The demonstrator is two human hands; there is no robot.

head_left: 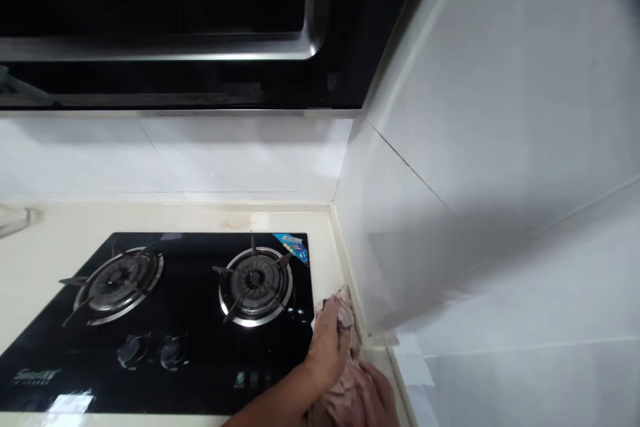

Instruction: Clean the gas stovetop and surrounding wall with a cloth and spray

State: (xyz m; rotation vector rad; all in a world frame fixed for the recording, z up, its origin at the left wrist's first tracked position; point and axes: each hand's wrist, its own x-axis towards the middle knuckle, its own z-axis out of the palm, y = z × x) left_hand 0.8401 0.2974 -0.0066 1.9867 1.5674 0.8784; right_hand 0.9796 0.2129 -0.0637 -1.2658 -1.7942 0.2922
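Observation:
A crumpled pinkish cloth (345, 383) lies on the narrow strip of counter between the gas stove (200, 347) and the right-hand wall. My left hand (325, 353) presses down on the cloth's upper part, beside the stove's right edge, with its fingers pointing away from me. Lower down and to the right, my right hand (377, 397) grips the cloth near the wall. The bottom edge of the picture cuts off part of the right hand, and its fingertips are hard to make out.
Two burners with metal pan supports, the left burner (120, 283) and the right burner (256, 280), stand up from the black glass. Two knobs (173, 351) sit in front. A dark range hood (200, 83) hangs low above. The tiled wall (500, 180) closes the right side.

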